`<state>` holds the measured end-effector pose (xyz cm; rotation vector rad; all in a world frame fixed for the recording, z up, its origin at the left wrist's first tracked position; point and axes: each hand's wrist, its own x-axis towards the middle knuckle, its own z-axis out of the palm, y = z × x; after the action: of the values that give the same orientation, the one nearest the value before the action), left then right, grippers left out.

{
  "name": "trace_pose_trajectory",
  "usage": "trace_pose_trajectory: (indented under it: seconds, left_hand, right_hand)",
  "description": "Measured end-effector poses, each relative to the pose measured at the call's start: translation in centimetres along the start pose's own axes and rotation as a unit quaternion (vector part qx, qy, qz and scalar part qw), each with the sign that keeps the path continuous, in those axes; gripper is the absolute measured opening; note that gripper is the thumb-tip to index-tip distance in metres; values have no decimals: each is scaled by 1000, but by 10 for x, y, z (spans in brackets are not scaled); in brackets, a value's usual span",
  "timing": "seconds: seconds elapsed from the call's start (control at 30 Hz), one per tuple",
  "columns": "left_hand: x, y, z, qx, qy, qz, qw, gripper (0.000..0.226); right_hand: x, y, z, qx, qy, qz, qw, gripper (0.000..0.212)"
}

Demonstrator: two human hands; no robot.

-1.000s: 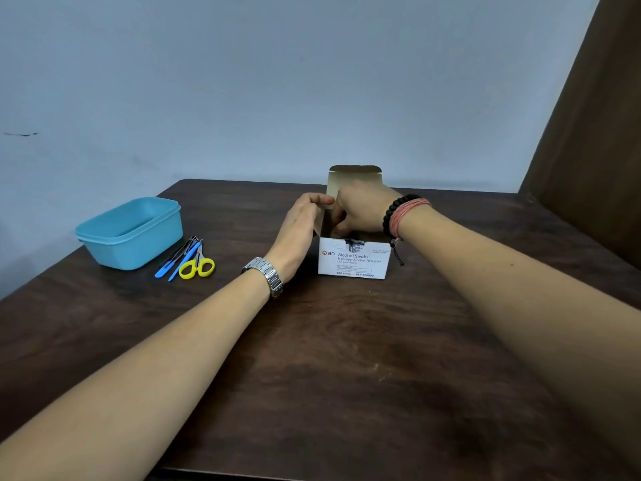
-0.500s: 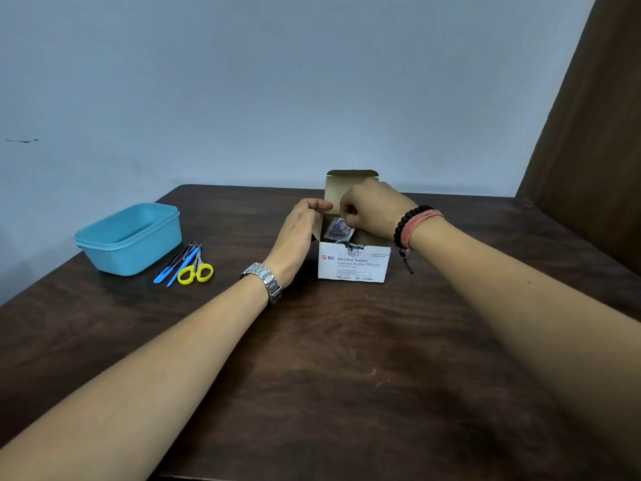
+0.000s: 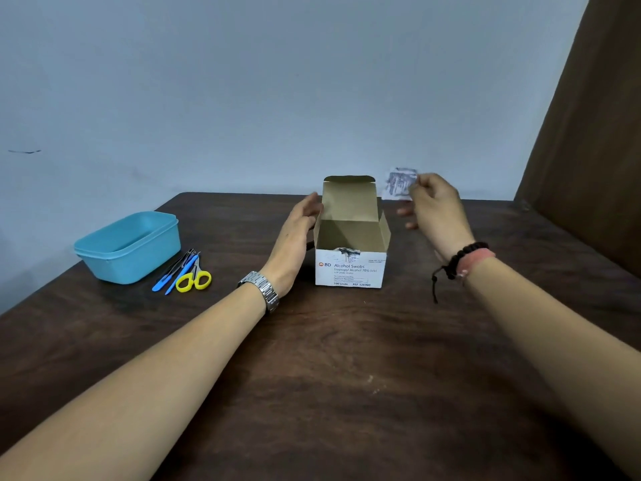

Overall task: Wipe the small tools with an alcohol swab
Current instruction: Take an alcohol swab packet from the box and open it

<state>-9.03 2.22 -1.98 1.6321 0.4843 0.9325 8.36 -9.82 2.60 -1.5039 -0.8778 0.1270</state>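
A white box of alcohol swabs (image 3: 350, 272) stands at the table's middle with its lid flap up. My right hand (image 3: 437, 213) is raised to the right of the box and pinches a small swab packet (image 3: 399, 184) between thumb and fingers. My left hand (image 3: 295, 237) rests against the box's left side with straight fingers. The small tools lie at the left: yellow-handled scissors (image 3: 194, 280) and blue-handled tools (image 3: 173, 276), side by side.
A light blue plastic tub (image 3: 128, 246) stands at the left, just behind the tools. The dark wooden table (image 3: 347, 359) runs to a pale wall at the back. A brown panel (image 3: 589, 133) rises at the right.
My right hand has come up out of the box and moved right, carrying a swab packet. My left hand stays by the box's left side, its fingers now straighter.
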Motion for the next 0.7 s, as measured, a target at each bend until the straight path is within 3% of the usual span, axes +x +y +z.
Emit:
trace_pose_trajectory:
  seconds: [0.07, 0.2, 0.47, 0.53, 0.7]
  left_hand:
    - [0, -2, 0, -9, 14, 1, 1000, 50]
    - [1, -9, 0, -13, 10, -16, 1000, 58]
    - [6, -10, 6, -86, 30, -61, 994, 66]
    - [7, -10, 6, -97, 38, -56, 993, 64]
    - [7, -12, 5, -98, 48, -34, 993, 59]
  right_hand:
    - [-9, 15, -5, 29, -33, 24, 999, 24]
    - [-23, 34, -8, 62, -86, -9, 994, 25]
    - [-30, 44, 2, 3, -154, -48, 987, 26]
    - [-32, 45, 3, 6, -142, -68, 988, 26]
    - [-39, 25, -6, 75, -25, -169, 983, 21]
